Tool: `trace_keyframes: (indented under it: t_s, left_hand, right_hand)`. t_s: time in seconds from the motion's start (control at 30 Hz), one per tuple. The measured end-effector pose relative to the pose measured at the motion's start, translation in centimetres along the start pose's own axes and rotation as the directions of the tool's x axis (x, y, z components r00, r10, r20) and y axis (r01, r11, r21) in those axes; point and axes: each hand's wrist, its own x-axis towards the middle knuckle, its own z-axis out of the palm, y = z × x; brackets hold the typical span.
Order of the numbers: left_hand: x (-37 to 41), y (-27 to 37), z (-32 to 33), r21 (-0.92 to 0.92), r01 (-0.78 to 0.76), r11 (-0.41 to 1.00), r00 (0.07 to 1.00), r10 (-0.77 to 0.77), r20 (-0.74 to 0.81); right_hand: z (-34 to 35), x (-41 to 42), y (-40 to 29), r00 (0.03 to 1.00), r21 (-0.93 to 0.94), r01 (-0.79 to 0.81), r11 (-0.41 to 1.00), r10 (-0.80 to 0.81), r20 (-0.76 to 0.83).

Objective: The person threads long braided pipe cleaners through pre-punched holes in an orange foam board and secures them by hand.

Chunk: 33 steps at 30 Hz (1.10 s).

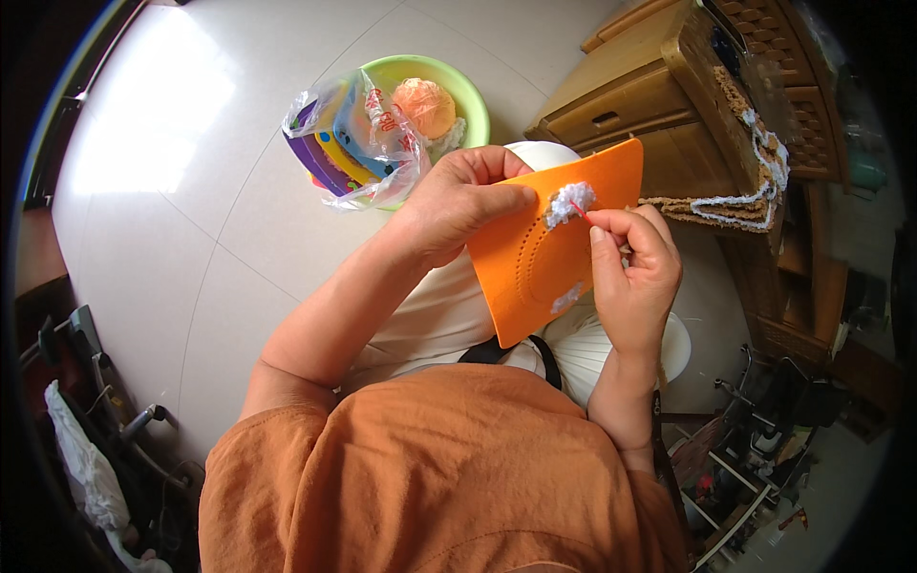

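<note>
My left hand [473, 204] grips the top left edge of an orange felt sheet [501, 265], thumb on its face. The sheet is tilted above my lap and bears curved rows of punched holes. A tuft of white fluffy yarn [571, 203] stands near its upper middle, and a smaller white patch [567, 298] lies lower down. My right hand [634, 265] pinches a thin red needle-like tool [580, 211] between thumb and forefinger, its tip at the upper tuft. The other fingers of that hand are curled, partly behind the sheet's right edge.
On the tiled floor ahead sits a green basin [476, 107] with a ball of peach yarn [424, 107] and a clear plastic bag [372, 129] of colourful pieces. Brown and white yarn [770, 179] lies on a wooden cabinet [616, 107] at the right. A metal rack [731, 530] stands at lower right.
</note>
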Motion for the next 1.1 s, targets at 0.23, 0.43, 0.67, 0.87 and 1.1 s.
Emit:
trace_keyframes:
  t_s: [0.23, 0.43, 0.67, 0.87, 1.1]
  left_hand:
    - [-0.1, -0.1, 0.5, 0.034, -0.011, 0.999, 1.0, 0.011, 0.008]
    - [-0.1, -0.2, 0.5, 0.018, -0.032, 0.999, 0.999, 0.031, 0.036]
    - [-0.2, -0.6, 0.6, 0.035, -0.07, 0.997, 0.997, 0.07, 0.015]
    - [-0.2, -0.6, 0.9, 0.04, -0.073, 0.997, 0.997, 0.074, -0.008]
    - [-0.2, -0.8, 1.1, 0.055, -0.089, 0.995, 0.996, 0.089, 0.001]
  right_hand:
    - [-0.8, 0.2, -2.1, 1.0, 0.014, -0.017, 1.0, 0.017, 0.016]
    - [-0.7, 0.2, -1.2, 0.994, -0.065, 0.1, 0.993, -0.096, 0.057]
    - [-0.9, -0.1, -1.0, 0.994, -0.082, 0.074, 0.994, -0.067, 0.089]
    - [-1.2, -0.2, -1.4, 0.996, -0.043, 0.041, 0.998, -0.038, 0.085]
    - [-0.6, -0.1, -1.1, 0.996, -0.045, 0.06, 0.997, -0.056, 0.072]
